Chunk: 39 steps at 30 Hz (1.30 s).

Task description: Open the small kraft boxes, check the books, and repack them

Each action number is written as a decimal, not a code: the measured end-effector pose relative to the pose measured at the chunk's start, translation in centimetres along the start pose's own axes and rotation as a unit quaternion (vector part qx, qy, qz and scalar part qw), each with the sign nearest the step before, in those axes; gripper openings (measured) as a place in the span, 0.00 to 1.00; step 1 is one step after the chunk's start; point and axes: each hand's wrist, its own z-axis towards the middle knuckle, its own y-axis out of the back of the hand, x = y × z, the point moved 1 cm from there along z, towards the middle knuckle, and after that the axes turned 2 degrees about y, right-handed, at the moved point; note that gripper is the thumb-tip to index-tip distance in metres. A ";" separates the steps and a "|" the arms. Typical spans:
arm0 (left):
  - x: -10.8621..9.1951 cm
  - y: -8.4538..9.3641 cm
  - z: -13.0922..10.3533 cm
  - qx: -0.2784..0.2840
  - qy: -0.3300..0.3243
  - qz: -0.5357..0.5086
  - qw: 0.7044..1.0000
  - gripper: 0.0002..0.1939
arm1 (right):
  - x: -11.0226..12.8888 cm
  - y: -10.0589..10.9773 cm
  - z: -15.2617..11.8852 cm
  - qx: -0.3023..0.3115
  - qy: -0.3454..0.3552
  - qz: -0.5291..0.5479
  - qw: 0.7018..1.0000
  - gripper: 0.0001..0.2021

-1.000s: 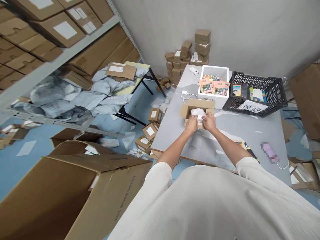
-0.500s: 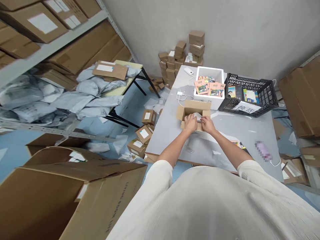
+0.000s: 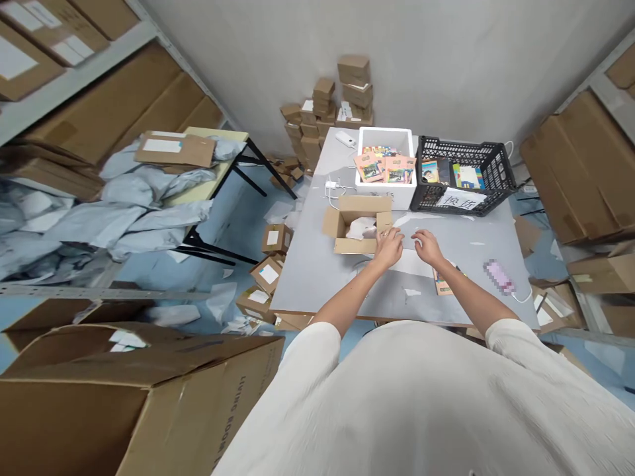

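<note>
A small open cardboard box (image 3: 354,246) stands on the grey table with its flaps spread. White crumpled wrapping (image 3: 361,228) lies inside it; what is under that is hidden. My left hand (image 3: 389,248) is at the box's right side, fingers loosely bent and apart, with nothing visible in them. To its right, my right hand (image 3: 427,248) hovers over the table with curved fingers, and it too shows nothing held. A pale paper sheet (image 3: 414,264) lies beneath and between the hands. Partly under my right forearm is a colourful booklet (image 3: 441,283).
Behind the box stand a white foam bin (image 3: 387,192) of booklets and a black plastic crate (image 3: 446,198) with a paper sign. A pixelated phone-like object (image 3: 499,276) lies at the right with a cable. A large open carton (image 3: 208,403) is at my lower left.
Both hands have come out of the box and moved to its right. The white wrapping inside now shows. The view has shifted to the right, and more of the booklet is visible.
</note>
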 end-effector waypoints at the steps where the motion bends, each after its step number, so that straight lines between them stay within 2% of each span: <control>1: -1.1 -0.9 0.2 0.012 -0.010 -0.003 1.000 0.22 | -1.3 0.6 -1.0 -0.002 -0.017 -0.001 1.000 0.20; 6: -5.8 -5.8 0.6 0.093 -0.029 -0.010 0.995 0.22 | -7.1 2.9 -6.9 0.010 -0.106 0.001 0.994 0.20; 11: -8.9 -10.9 0.2 0.194 -0.010 -0.022 0.981 0.23 | -11.4 3.6 -12.8 0.067 -0.215 -0.002 0.974 0.20; 14: -10.0 -13.9 -0.3 0.248 0.014 -0.030 0.968 0.24 | -13.1 3.3 -15.7 0.122 -0.264 -0.005 0.957 0.19; 18: -11.2 -17.9 -1.1 0.307 0.048 -0.050 0.949 0.26 | -14.7 2.5 -18.3 0.181 -0.286 0.003 0.941 0.20; 23: -12.5 -22.0 -1.8 0.338 0.099 -0.077 0.933 0.27 | -16.0 1.2 -20.0 0.186 -0.309 0.039 0.932 0.24; 26: -13.1 -23.5 -2.1 0.345 0.125 -0.083 0.927 0.26 | -16.6 0.2 -20.5 0.165 -0.312 0.061 0.934 0.25; 29: -13.6 -24.2 -2.3 0.344 0.137 -0.078 0.926 0.24 | -17.3 -0.7 -20.7 0.123 -0.323 0.077 0.935 0.25; 34: -14.1 -24.5 -2.4 0.336 0.155 -0.070 0.927 0.23 | -18.0 -2.0 -20.6 0.031 -0.353 0.124 0.927 0.23; 39: -14.8 -24.0 -2.6 0.327 0.170 -0.060 0.928 0.23 | -17.7 -1.6 -20.2 0.020 -0.372 0.165 0.913 0.21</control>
